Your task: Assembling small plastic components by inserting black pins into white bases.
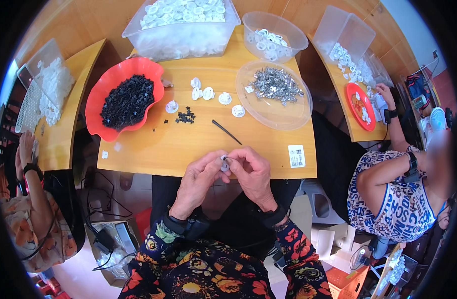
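Just over the table's front edge, my left hand (198, 175) pinches a small white plastic part (224, 165). My right hand (252, 175) meets it there, thumb and forefinger closed on the same part; whether they also hold a tinier piece is hidden. Beyond my hands a thin black stick (226, 131) lies slantwise on the wooden table (198, 144). Farther off are a small heap of black plastic pieces (186, 115) and several loose round white parts (208, 93). A red wavy-rimmed bowl (92, 107) full of black pieces (128, 102) stands to the left.
At the right, a clear round lid (268, 118) carries shiny metal pieces (277, 84). Behind stand a large bin (181, 46) and a round tub (299, 44) of white parts. A white label (297, 156) lies near the front right. People (36, 219) sit at side tables on both sides.
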Tool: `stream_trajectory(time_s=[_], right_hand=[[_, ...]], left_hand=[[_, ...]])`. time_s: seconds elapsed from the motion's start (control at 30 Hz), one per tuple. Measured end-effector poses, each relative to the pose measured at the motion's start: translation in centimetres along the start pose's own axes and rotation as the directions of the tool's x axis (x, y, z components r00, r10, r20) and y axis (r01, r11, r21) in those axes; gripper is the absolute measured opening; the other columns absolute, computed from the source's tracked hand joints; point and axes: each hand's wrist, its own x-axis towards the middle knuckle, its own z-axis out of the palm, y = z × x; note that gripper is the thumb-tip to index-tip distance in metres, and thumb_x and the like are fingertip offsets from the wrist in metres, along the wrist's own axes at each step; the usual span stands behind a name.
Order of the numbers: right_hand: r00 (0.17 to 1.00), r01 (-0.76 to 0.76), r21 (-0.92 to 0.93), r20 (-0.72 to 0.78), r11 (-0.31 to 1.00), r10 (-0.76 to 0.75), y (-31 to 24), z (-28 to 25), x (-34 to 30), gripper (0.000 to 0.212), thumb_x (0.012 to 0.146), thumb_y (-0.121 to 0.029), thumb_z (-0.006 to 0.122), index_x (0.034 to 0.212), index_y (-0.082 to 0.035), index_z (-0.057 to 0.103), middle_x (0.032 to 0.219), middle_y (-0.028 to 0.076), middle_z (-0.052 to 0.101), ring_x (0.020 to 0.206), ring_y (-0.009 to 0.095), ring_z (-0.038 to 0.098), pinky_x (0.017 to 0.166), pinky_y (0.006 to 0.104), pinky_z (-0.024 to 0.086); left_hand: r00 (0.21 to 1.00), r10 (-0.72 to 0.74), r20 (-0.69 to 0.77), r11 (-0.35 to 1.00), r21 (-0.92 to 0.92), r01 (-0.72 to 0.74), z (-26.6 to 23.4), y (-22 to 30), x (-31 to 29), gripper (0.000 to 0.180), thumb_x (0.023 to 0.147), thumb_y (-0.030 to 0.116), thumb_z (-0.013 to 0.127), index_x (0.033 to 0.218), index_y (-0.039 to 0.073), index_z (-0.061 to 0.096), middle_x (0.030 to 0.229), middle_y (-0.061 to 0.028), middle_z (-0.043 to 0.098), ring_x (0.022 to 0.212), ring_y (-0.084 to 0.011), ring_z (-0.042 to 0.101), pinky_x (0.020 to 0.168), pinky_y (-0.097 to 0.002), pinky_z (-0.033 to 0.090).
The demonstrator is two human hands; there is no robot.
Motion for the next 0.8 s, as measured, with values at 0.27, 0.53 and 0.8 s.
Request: stream_trajectory(time_s=[0.27, 0.53, 0.8], right_hand=[[0.971, 0.199, -0.202, -0.088, 0.959, -0.22, -0.4, 0.8, -0.1, 0.004, 0.085, 0.001, 0.065, 0.088, 0.0, 0.062, 0.078, 0.002, 0.057, 0.066, 0.007, 0.053, 0.057, 0.0213, 0.042], [1.0, -0.014, 0.075, -0.008, 0.997, 0.015, 0.2, -0.4, 0.2, 0.006, 0.087, -0.002, 0.064, 0.091, 0.0, 0.06, 0.083, 0.003, 0.057, 0.068, 0.007, 0.058, 0.059, 0.0216, 0.047], [0.988, -0.152, 0.201, 0.019, 0.968, 0.152, 0.2, -0.8, 0.2, 0.012, 0.088, -0.007, 0.065, 0.095, 0.001, 0.06, 0.09, 0.004, 0.057, 0.071, 0.006, 0.054, 0.062, 0.0196, 0.045]], left_hand=[[0.998, -0.057, -0.015, 0.998, 0.02, 0.058, -0.5, -0.6, 0.2, 0.03, 0.099, 0.017, 0.048, 0.118, -0.006, 0.056, 0.095, -0.0073, 0.061, 0.081, -0.0133, 0.058, 0.071, -0.0249, 0.05], [1.0, -0.026, 0.0, 0.997, 0.066, 0.026, 0.1, -0.4, 0.3, 0.029, 0.098, 0.015, 0.049, 0.118, -0.004, 0.056, 0.098, -0.0066, 0.061, 0.082, -0.0126, 0.059, 0.074, -0.0248, 0.051], [0.997, 0.055, 0.045, 0.988, 0.145, -0.061, 0.2, 0.2, 0.6, 0.027, 0.095, 0.006, 0.054, 0.121, -0.002, 0.052, 0.101, -0.0067, 0.062, 0.086, -0.0127, 0.059, 0.076, -0.0255, 0.051]])
